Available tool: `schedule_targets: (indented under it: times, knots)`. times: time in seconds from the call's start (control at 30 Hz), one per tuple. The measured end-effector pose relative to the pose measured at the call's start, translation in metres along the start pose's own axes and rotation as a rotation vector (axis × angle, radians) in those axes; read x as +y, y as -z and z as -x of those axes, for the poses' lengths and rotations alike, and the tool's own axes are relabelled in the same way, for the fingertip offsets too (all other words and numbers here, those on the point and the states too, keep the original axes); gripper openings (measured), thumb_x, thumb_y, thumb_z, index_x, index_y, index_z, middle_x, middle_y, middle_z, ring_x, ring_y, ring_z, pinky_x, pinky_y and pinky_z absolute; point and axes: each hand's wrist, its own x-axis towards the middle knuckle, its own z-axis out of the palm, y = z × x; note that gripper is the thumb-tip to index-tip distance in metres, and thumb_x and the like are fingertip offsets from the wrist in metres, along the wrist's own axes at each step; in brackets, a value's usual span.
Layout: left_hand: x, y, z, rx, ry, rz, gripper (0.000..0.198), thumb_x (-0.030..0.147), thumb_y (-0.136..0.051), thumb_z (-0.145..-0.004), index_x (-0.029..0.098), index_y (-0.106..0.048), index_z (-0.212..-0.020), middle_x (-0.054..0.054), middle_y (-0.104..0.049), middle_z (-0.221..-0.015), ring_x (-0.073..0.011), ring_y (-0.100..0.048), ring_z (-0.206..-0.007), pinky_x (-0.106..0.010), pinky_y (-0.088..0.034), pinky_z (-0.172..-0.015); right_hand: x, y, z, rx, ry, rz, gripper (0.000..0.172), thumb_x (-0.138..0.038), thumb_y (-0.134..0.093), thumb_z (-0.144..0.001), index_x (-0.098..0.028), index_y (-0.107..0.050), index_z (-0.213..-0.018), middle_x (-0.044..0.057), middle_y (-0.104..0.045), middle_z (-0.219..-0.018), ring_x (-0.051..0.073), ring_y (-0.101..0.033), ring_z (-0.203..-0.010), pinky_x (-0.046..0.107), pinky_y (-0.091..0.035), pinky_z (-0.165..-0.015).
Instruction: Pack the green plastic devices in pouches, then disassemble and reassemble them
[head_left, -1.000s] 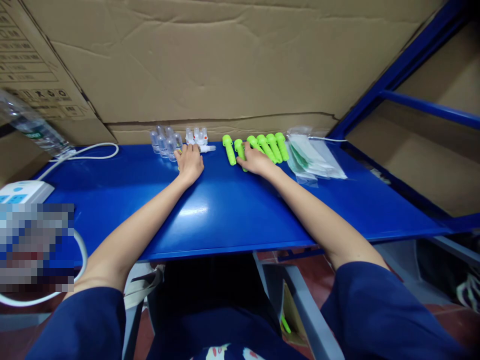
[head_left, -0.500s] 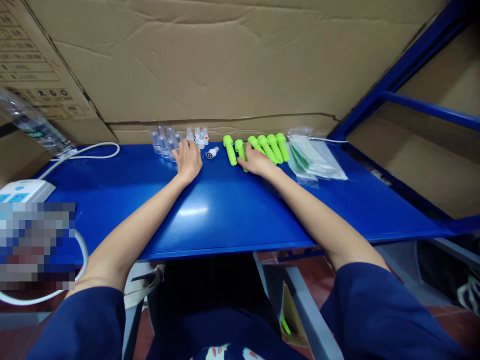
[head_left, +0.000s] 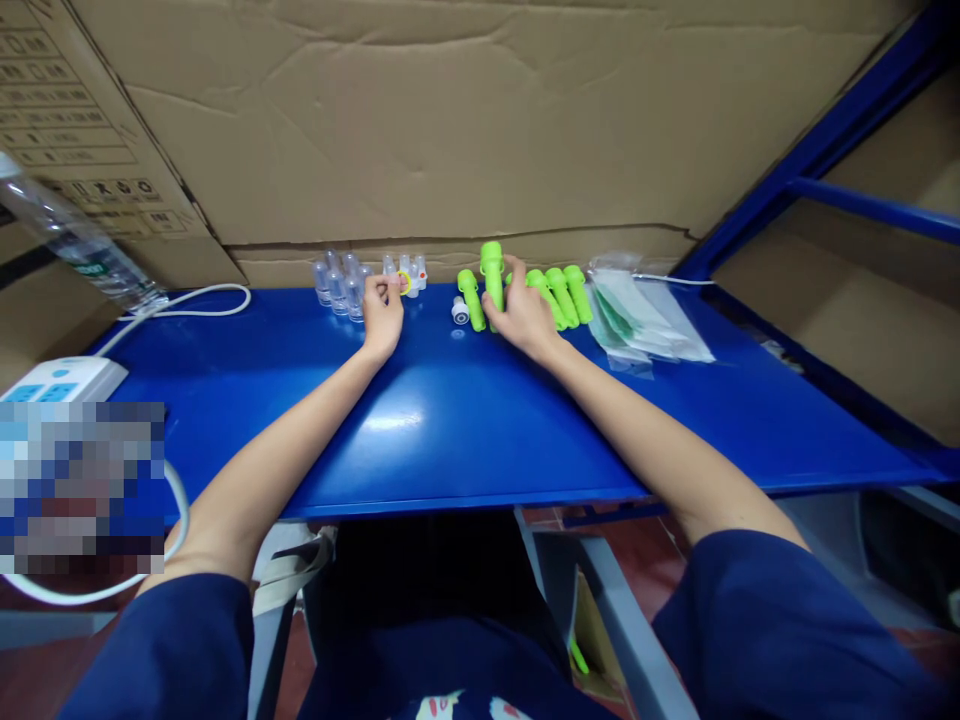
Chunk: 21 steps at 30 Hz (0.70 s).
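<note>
My right hand [head_left: 523,315] grips a bright green plastic tube [head_left: 492,272] and holds it upright above the blue table [head_left: 450,410]. Several more green tubes [head_left: 559,292] lie in a row beside it, one [head_left: 472,298] to its left. My left hand [head_left: 382,310] pinches a small yellow ring [head_left: 404,284] near the white caps [head_left: 409,268]. A single white cap [head_left: 460,312] lies on its side between my hands. Clear small vials [head_left: 339,283] stand in a cluster left of my left hand.
Clear plastic bags [head_left: 645,315] lie at the right of the tubes. A white power strip [head_left: 64,378] with its cable [head_left: 180,300] sits at the left edge, a plastic bottle [head_left: 75,245] behind it. Cardboard [head_left: 450,120] walls the back; a blue frame [head_left: 825,190] rises at right.
My right hand has lifted one green tube upright off the table. My left hand has closed into a pinch on a yellow ring. The loose white cap has rolled right.
</note>
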Motion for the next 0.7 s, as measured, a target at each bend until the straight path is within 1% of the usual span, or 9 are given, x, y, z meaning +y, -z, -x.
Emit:
schedule_targets:
  times: [0.1, 0.17, 0.23, 0.3, 0.37, 0.43, 0.47, 0.57, 0.7]
  knots:
    - [0.003, 0.000, 0.001, -0.007, -0.001, 0.076, 0.013, 0.028, -0.042, -0.106, 0.023, -0.047, -0.096, -0.009, -0.075, -0.112, -0.0154, -0.072, -0.109, -0.032, -0.054, -0.102, -0.013, -0.001, 0.009, 0.015, 0.103, 0.015, 0.072, -0.045, -0.035, -0.102, -0.008, -0.016, -0.161, 0.019, -0.073, -0.115, 0.035, -0.071, -0.102, 0.042, -0.052, -0.090]
    - [0.002, -0.001, 0.001, -0.013, -0.032, 0.141, 0.013, 0.026, -0.046, -0.106, 0.023, -0.048, -0.093, -0.008, -0.076, -0.106, -0.0144, -0.074, -0.104, -0.030, -0.055, -0.101, -0.022, -0.004, 0.017, -0.008, 0.186, 0.067, 0.072, -0.045, -0.036, -0.102, -0.007, -0.021, -0.161, 0.020, -0.072, -0.121, 0.034, -0.071, -0.103, 0.040, -0.052, -0.089]
    - [-0.002, -0.002, 0.000, -0.011, -0.073, 0.205, 0.016, 0.028, -0.051, -0.104, 0.022, -0.049, -0.090, -0.006, -0.076, -0.099, -0.0138, -0.075, -0.098, -0.028, -0.056, -0.097, -0.031, -0.009, 0.024, -0.035, 0.275, 0.138, 0.070, -0.043, -0.036, -0.102, -0.007, -0.027, -0.160, 0.019, -0.070, -0.127, 0.034, -0.071, -0.103, 0.039, -0.053, -0.087]
    - [-0.007, -0.003, -0.002, -0.008, -0.126, 0.263, 0.024, 0.039, -0.058, -0.101, 0.022, -0.050, -0.087, -0.005, -0.076, -0.095, -0.0143, -0.075, -0.096, -0.028, -0.057, -0.094, -0.036, -0.015, 0.029, -0.042, 0.351, 0.199, 0.067, -0.041, -0.037, -0.101, -0.008, -0.032, -0.159, 0.019, -0.070, -0.129, 0.034, -0.072, -0.102, 0.038, -0.055, -0.082]
    - [-0.012, -0.004, -0.004, -0.018, -0.187, 0.311, 0.037, 0.056, -0.064, -0.094, 0.022, -0.052, -0.086, -0.005, -0.076, -0.094, -0.0157, -0.075, -0.095, -0.028, -0.057, -0.091, -0.038, -0.020, 0.031, -0.036, 0.402, 0.234, 0.066, -0.039, -0.039, -0.101, -0.007, -0.036, -0.158, 0.018, -0.071, -0.126, 0.033, -0.073, -0.099, 0.038, -0.056, -0.078]
    - [-0.015, -0.005, -0.005, -0.051, -0.239, 0.344, 0.050, 0.070, -0.066, -0.085, 0.021, -0.054, -0.087, -0.005, -0.075, -0.092, -0.0175, -0.075, -0.095, -0.029, -0.058, -0.089, -0.038, -0.023, 0.031, -0.028, 0.432, 0.244, 0.065, -0.039, -0.039, -0.101, -0.007, -0.038, -0.157, 0.018, -0.073, -0.122, 0.033, -0.073, -0.096, 0.038, -0.056, -0.075]
    - [-0.016, -0.005, -0.005, -0.071, -0.255, 0.352, 0.053, 0.074, -0.066, -0.082, 0.021, -0.055, -0.087, -0.005, -0.075, -0.091, -0.0182, -0.075, -0.095, -0.030, -0.058, -0.089, -0.037, -0.024, 0.031, -0.024, 0.437, 0.240, 0.064, -0.039, -0.040, -0.101, -0.007, -0.039, -0.157, 0.018, -0.073, -0.121, 0.032, -0.073, -0.095, 0.038, -0.056, -0.075]
    - [-0.017, -0.004, -0.005, -0.129, -0.274, 0.356, 0.056, 0.076, -0.065, -0.081, 0.022, -0.056, -0.088, -0.004, -0.074, -0.089, -0.0193, -0.075, -0.094, -0.033, -0.057, -0.090, -0.034, -0.025, 0.029, -0.018, 0.426, 0.183, 0.062, -0.038, -0.043, -0.100, -0.009, -0.041, -0.155, 0.016, -0.073, -0.123, 0.032, -0.074, -0.092, 0.039, -0.057, -0.076]
    - [-0.017, -0.003, -0.005, -0.193, -0.278, 0.350, 0.056, 0.076, -0.066, -0.080, 0.022, -0.056, -0.088, -0.003, -0.072, -0.088, -0.0188, -0.073, -0.093, -0.033, -0.056, -0.090, -0.028, -0.028, 0.026, -0.010, 0.427, 0.014, 0.060, -0.036, -0.048, -0.097, -0.011, -0.043, -0.151, 0.013, -0.075, -0.107, 0.029, -0.073, -0.084, 0.040, -0.057, -0.076]
